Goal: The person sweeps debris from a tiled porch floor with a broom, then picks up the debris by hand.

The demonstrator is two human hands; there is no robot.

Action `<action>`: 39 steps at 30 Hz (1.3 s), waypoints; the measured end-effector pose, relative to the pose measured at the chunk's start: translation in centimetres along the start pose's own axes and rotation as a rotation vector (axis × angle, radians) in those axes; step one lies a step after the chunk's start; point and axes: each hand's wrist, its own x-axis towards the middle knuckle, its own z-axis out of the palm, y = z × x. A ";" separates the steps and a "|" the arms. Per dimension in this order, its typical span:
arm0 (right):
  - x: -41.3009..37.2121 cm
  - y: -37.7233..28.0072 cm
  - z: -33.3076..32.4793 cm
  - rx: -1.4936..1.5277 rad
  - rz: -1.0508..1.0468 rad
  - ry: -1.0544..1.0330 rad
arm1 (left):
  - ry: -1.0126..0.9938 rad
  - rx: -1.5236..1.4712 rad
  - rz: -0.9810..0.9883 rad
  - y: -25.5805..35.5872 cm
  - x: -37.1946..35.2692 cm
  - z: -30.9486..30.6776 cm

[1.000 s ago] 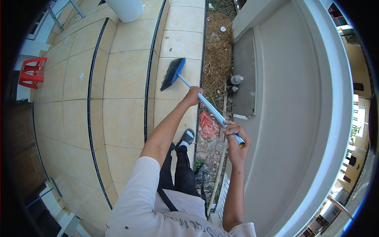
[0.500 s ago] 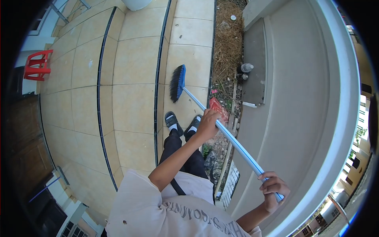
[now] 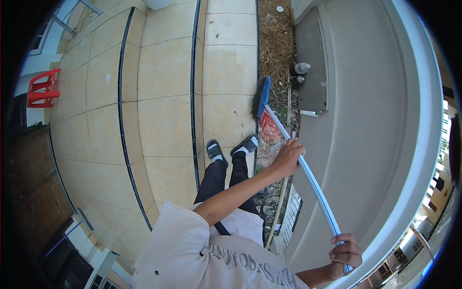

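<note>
A broom with a blue head [image 3: 263, 91], dark bristles and a long light-blue handle [image 3: 315, 188] runs diagonally across the view. My left hand [image 3: 288, 156] is closed around the handle partway up. Near the handle's top end, my right hand [image 3: 345, 253] has its fingers wrapped round it. The bristles lie at the border between the tiled floor [image 3: 228, 72] and the gravel strip. Just below the broom head, a crumpled red plastic bag [image 3: 270, 127] lies on the gravel.
Tiled steps with dark edging [image 3: 193, 86] rise on the left, with a red plastic chair [image 3: 44, 89] beyond. Dry grass [image 3: 275, 43] and bottles [image 3: 299, 72] line the grey wall [image 3: 365, 120] on the right. My sandalled feet [image 3: 245, 144] stand on the tiles.
The broom head has swept right, from the middle of the tiles to the edge of the gravel strip. Both hands have moved right and down with the handle, and one foot has turned outward.
</note>
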 end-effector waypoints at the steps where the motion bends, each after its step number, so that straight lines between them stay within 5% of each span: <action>1: -0.8 -0.2 -0.9 0.029 -0.016 0.003 | 0.019 0.031 -0.013 0.9 -1.2 -1.3; 5: 0.9 3.3 3.9 0.378 0.078 -0.128 | 0.030 0.262 -0.205 -4.3 -7.1 -6.7; 10: 0.7 6.6 9.5 0.301 0.152 -0.299 | 0.099 0.276 -0.175 -12.6 -9.5 -6.5; 15: -0.9 2.0 8.2 -0.081 0.179 -0.248 | -0.192 0.034 0.009 -9.8 -4.9 3.4; 19: 0.2 -4.5 5.9 -0.227 0.121 -0.197 | -0.124 -0.079 0.100 -1.5 -1.7 4.2; 24: 0.3 -4.3 0.9 0.017 -0.090 0.055 | -0.078 0.021 0.188 1.5 1.0 -0.6; 30: 7.6 -1.6 2.9 0.210 -0.206 -0.159 | -0.023 0.197 0.078 0.7 3.2 -11.3; 39: 21.0 -3.1 7.9 0.017 0.033 -0.181 | 0.134 0.380 -0.037 -4.7 14.3 -20.9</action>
